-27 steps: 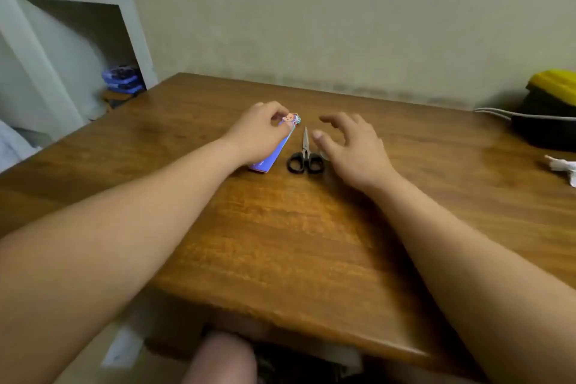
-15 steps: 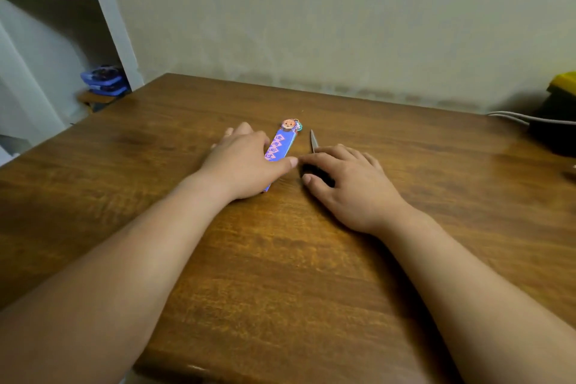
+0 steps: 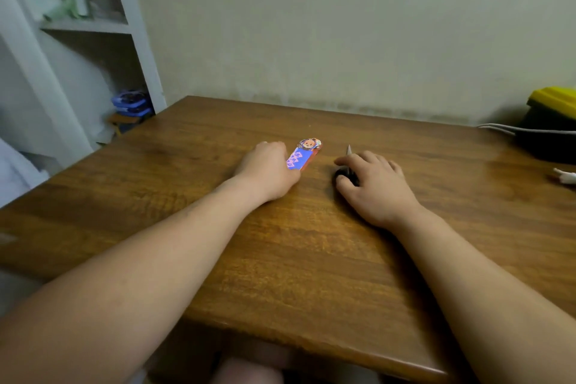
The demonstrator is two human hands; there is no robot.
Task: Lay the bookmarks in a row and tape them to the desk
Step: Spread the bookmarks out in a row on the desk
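Bookmarks [image 3: 301,158] lie about the middle of the brown wooden surface [image 3: 311,265], a bit closer to its far edge than to its near edge. The top one is blue with pink marks and has a small orange cartoon face at its far end. A thin red edge peeks out along its right side, so more seem to lie under it, but how many is hidden. The left grip [image 3: 267,169] rests on the left side of the stack and covers its near end, with the thumb lying at that end. Its fingers bend down on the far side and their tips are hidden, so I cannot tell if it pinches the stack or only rests on it. Just to the right, apart from the stack, is a pair of scissors [image 3: 348,151]. Only the thin metal tip and a bit of black handle show. The right grip [image 3: 377,188] lies on top of the rest, fingers stretched out and loose, thumb beside the black handle. At the far right corner of the surface sits a black box with a yellow lid [image 3: 550,121], cut off by the picture's side. A white cable [image 3: 498,129] runs in front of it. A small white thing [image 3: 565,178] at the right edge is also cut off and too small to tell. Past the left edge stands a white shelf [image 3: 87,29] with blurry things on it.
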